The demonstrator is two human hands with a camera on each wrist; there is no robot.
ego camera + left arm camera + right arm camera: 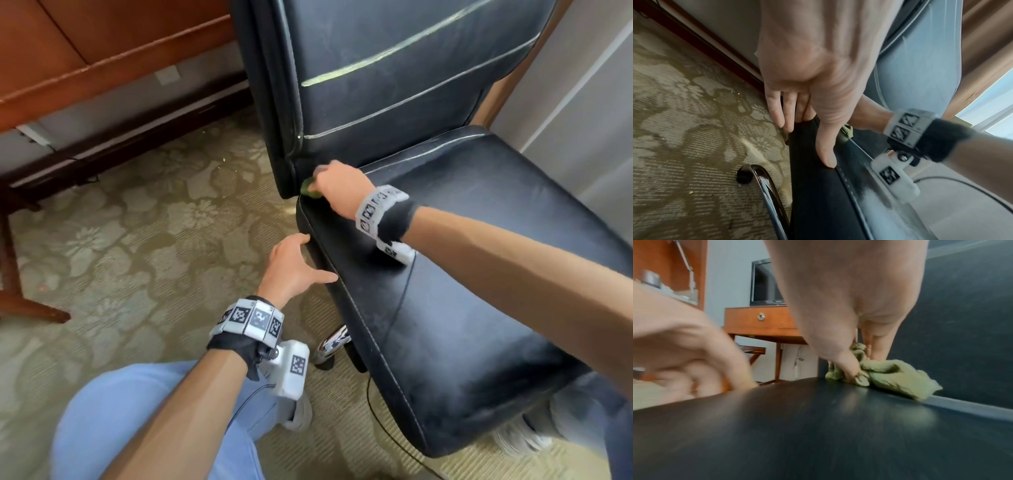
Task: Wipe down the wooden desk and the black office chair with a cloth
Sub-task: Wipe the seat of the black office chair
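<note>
**Cloth at the back corner of the chair seat**

The right hand (337,186) was bunched around a green cloth (898,378), thumb and fingers pinching its folds, and pressed it onto the black office chair (479,274) at the rear left corner of the seat, just where the seat met the backrest; in the head view only a small green edge of the cloth showed past the knuckles; the right wrist view showed the cloth crumpled, part of it trailing along the crease under the backrest. The left hand (293,270) held the side edge of the seat, nearer the person than the cloth; the thumb lay on the top edge and the fingers (777,110) reached down the seat's side wall, fairly straight, clasping the edge rather than clenched. The seat leather looked scuffed and dusty, with pale piping lines across the backrest. A chrome chair leg (764,186) with a dark castor stood on the patterned carpet (137,222) below the seat; the wooden desk (102,61) stood to the left, apart from the chair; a dark screen (764,283) sat on a wooden drawer unit in the right wrist view.
</note>
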